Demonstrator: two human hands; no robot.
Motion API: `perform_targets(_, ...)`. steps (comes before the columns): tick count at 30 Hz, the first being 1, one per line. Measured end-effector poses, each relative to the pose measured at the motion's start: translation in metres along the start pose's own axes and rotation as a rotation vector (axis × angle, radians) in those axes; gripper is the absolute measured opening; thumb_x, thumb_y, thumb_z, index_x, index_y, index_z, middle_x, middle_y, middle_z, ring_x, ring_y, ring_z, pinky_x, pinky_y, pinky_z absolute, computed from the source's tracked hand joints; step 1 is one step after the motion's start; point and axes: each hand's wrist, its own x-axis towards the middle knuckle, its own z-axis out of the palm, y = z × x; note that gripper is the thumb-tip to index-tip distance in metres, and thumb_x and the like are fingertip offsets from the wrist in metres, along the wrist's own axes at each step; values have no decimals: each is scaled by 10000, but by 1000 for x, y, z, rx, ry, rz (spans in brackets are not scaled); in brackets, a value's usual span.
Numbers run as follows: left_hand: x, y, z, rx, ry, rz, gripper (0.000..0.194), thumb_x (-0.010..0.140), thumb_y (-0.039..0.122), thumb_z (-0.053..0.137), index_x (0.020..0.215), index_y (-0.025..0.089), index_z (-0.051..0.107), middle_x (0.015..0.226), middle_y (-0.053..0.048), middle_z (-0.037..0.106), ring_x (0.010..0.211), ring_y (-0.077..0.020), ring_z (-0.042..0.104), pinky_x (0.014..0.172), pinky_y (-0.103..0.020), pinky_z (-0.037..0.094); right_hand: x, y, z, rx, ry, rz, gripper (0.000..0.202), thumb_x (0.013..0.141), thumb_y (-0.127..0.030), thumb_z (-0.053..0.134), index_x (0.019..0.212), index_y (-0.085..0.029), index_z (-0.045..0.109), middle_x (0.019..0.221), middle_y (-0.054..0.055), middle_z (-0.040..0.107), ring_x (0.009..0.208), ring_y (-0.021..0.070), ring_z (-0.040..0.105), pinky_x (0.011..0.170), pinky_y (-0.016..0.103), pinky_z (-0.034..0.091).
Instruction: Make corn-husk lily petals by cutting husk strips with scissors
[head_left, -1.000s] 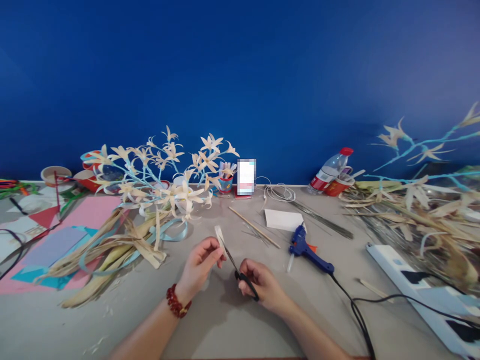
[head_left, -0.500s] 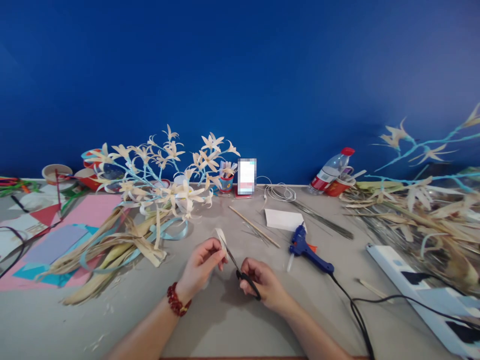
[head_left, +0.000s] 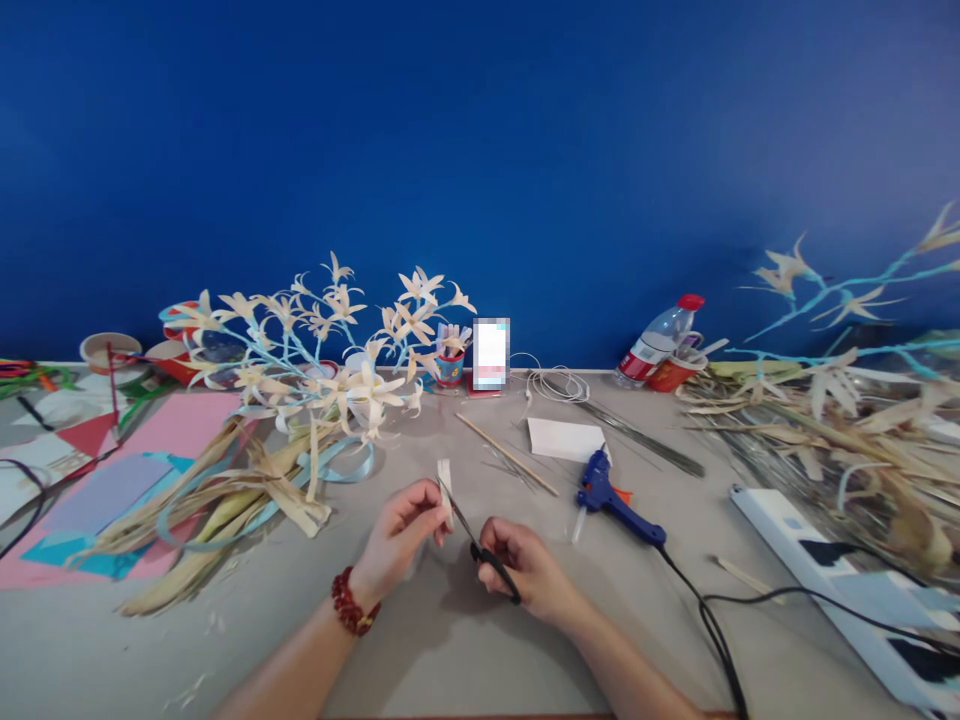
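Pinched between the fingers of my left hand (head_left: 405, 530) is a short pale strip of corn husk (head_left: 445, 480), its upper end split and pointing away from me. My right hand (head_left: 525, 570) grips black-handled scissors (head_left: 491, 568), with fingers in the loops. The scissor blades lie across the strip, close to my left fingertips; whether they touch it I cannot tell. Ahead and to the left stand husk flowers (head_left: 367, 400) on light blue stems. Dried corn husks (head_left: 225, 510) lie left of my left hand, tangled with light blue ribbon (head_left: 352, 462).
Right of my right hand lies a blue glue gun (head_left: 619, 505) by a white card (head_left: 566, 438). A thin wooden stick (head_left: 506, 452) is ahead. A power strip (head_left: 817, 590) with black cords, a tilted bottle (head_left: 660, 340) and a husk pile (head_left: 862, 440) occupy the right.
The husk strip has turned more upright in my left fingers, and its split end shows more plainly. Both hands keep nearly the same place; the view has shifted slightly.
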Motion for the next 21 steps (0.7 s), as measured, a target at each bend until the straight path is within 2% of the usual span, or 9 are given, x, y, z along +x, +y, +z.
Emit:
perform_targets(4, 0, 2, 2, 19, -5, -28, 226, 804, 338, 626, 694, 150, 569, 651, -11, 565, 566, -107, 500, 564, -231, 409, 0, -2, 0, -7, 10, -7, 566, 590, -660, 724, 703, -190, 429, 572, -70, 418, 505, 69, 322, 463, 196, 219)
perform_targets(11, 0, 3, 2, 14, -16, -33, 238, 793, 357, 635, 690, 152, 571, 651, -12, 568, 562, -109, 506, 562, -234, 416, 0, -2, 0, -7, 11, -4, 555, 610, -659, 711, 693, -195, 419, 556, -67, 439, 497, 71, 337, 465, 199, 223)
perform_targets(21, -1, -3, -1, -28, -50, -8, 181, 826, 296, 602, 714, 156, 572, 676, -9, 568, 585, -110, 516, 576, -236, 422, 1, 2, 0, 3, 17, -25, 555, 629, -680, 683, 690, -197, 419, 542, -57, 481, 469, 69, 372, 446, 196, 251)
